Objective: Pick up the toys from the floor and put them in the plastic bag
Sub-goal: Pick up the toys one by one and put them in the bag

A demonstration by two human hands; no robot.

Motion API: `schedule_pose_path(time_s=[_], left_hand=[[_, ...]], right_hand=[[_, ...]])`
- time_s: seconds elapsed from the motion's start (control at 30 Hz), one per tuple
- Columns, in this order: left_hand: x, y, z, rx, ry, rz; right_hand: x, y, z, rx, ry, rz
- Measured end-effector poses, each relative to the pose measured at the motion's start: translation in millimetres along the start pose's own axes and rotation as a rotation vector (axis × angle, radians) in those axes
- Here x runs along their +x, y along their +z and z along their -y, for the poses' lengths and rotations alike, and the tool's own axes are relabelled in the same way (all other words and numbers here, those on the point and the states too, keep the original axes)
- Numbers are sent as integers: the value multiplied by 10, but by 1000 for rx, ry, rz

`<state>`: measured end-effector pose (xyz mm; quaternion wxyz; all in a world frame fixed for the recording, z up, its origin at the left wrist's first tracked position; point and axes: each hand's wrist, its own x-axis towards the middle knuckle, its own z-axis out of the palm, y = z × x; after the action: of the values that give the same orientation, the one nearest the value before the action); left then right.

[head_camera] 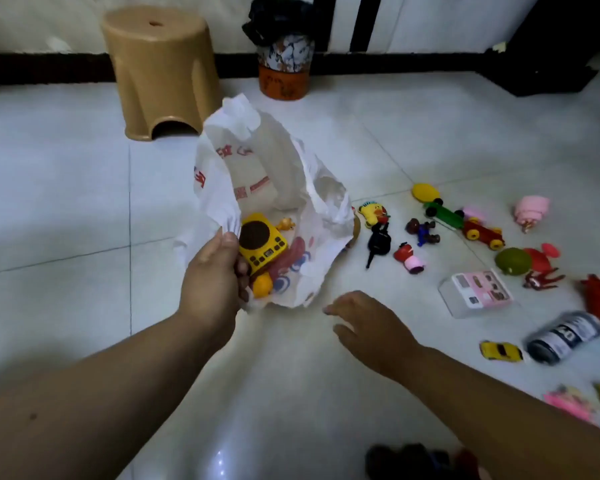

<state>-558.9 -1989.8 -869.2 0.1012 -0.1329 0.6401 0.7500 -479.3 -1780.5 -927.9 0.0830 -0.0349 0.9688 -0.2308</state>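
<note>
The white tiled floor (66, 188) takes up most of what I see, with a tan plastic stool (161, 74) by the far wall and a small bin (284, 64) lined with a black bag beside it. In the middle stands the white plastic bag (278, 188), its mouth wide open. The left hand (212, 275) pinches the bag's near rim, fingers closed on the plastic. Inside, just beside that hand, lie a yellow toy scale (260, 244) and an orange ball (262, 285). The right hand (364, 323) hovers low over bare floor just in front of the bag, fingers spread and holding nothing. The loose toys lie off to its right, well apart from it: a dark can (565, 336), a pink-and-clear box (478, 292), a green ball (512, 261), a green-and-red car pair (465, 225), a yellow car (501, 350), a yellow duck (373, 213) and a black figure (378, 242).
</note>
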Motion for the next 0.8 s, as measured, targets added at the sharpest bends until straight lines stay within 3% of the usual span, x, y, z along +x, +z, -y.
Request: schedule_pose_path(time_s=[0.13,0.27,0.43,0.63,0.8], left_hand=[[-80,24,92,14,-7,15],[-209,49,225,26,-42,68],[-349,36,328,35,-98,157],[-418,24,273,-12,-120,136],[-429,-52,240,-14,-121,114]], right_hand=[[-932,243,-557,-141,210,552],[-1346,422,-678,-136,318,706],[-1434,740,-666,-221,353,710],[-1337,875,-644,-279,377,533],[-1232,702,-618,9,459,471]])
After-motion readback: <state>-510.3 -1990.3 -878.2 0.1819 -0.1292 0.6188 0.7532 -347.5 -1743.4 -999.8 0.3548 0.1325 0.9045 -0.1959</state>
